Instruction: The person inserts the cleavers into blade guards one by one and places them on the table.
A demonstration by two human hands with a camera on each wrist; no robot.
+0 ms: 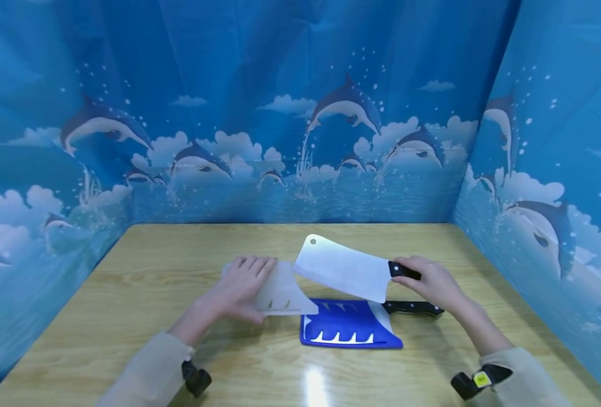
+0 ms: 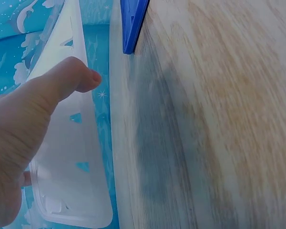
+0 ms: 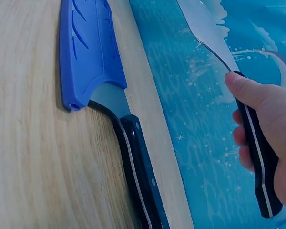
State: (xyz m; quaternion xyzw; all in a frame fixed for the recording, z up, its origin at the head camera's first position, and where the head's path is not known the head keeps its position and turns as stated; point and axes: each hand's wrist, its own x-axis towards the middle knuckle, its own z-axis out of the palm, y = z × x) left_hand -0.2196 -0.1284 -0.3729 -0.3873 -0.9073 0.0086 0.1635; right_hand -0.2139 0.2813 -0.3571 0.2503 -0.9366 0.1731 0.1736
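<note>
My right hand [image 1: 432, 282] grips the black handle of a bare cleaver [image 1: 343, 268], its broad blade pointing left above the table. In the right wrist view the fingers wrap round that handle [image 3: 258, 157]. To the left, my left hand [image 1: 242, 285] holds a translucent white blade guard [image 1: 282, 291] with small cut-outs, thumb on the near side and fingers behind. The guard's right end lies close to the cleaver's tip; whether they touch I cannot tell. Below the bare blade, a second cleaver [image 1: 412, 307] lies on the table, its blade mostly inside a blue blade guard [image 1: 348, 325].
A wooden table [image 1: 178, 249] spreads beneath both hands. Behind it and along the sides hangs a blue curtain [image 1: 260, 186] printed with dolphins and clouds. A dark camera strap [image 1: 496, 374] sits at each wrist.
</note>
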